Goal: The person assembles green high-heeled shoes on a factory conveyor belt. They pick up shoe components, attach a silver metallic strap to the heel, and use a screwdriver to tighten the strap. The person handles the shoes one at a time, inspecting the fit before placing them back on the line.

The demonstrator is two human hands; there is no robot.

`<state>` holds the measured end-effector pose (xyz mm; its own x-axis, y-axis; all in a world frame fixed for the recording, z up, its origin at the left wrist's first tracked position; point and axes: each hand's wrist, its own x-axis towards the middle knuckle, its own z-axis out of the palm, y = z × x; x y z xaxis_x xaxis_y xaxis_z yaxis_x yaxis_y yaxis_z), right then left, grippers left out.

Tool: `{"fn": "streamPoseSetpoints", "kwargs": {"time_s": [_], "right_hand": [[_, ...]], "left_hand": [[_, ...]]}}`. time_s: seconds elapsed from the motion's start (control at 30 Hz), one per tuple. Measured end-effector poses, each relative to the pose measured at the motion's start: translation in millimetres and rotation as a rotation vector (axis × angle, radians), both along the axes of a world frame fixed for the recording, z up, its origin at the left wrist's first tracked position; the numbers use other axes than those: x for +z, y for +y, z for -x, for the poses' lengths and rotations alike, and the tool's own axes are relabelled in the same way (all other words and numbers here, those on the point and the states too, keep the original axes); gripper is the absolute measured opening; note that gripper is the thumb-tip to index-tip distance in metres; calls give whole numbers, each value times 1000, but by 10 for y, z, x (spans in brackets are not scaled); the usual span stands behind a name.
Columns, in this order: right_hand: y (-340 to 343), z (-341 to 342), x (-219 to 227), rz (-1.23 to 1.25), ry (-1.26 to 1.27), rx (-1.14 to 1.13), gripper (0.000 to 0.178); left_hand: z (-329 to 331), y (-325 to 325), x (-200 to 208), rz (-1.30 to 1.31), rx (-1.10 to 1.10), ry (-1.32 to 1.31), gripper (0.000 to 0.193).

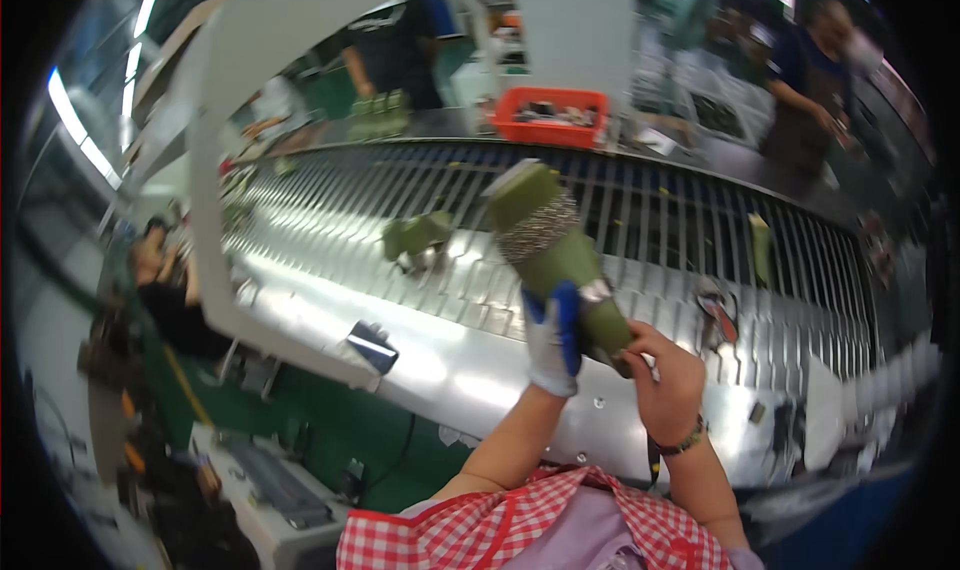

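One strappy green piece (417, 236) is seen on the slatted conveyor (330, 225), near nine o'clock from the olive-green shoe piece (560, 263) held above it. At six o'clock, the shoe piece is gripped by the gloved left hand (552, 342), its fingers laid against the side and partly hidden. The shoe piece is tilted toward eleven o'clock; it is judged light, firm at the blocky top and springier toward the narrow end. The glittering band (540, 232) may be easily scuffed, so a hold on the smooth green sides is advised. Toward half past four, the narrow end is pinched by the bare right hand (668, 378). Near four o'clock, a strappy sandal (718, 318) is left lying on the slats.
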<state>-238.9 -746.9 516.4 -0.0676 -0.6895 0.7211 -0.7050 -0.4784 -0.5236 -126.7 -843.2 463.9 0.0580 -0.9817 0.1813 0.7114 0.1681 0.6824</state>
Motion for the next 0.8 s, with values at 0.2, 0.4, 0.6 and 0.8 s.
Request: {"fn": "streamPoseSetpoints", "kwargs": {"time_s": [0.2,0.4,0.6,0.8], "right_hand": [[72,-152,177,-163,58,159,15],[21,-238,84,-176,-47,247,8],[3,-215,133,-291,-31,292,11],[171,-167,223,-396,-165,625,9]], "left_hand": [[-306,139,265,74,-23,-46,67],[-489,128,215,34,12,-24,66],[-428,87,140,22,128,-70,68],[-826,-74,119,-258,-461,404,67]]}}
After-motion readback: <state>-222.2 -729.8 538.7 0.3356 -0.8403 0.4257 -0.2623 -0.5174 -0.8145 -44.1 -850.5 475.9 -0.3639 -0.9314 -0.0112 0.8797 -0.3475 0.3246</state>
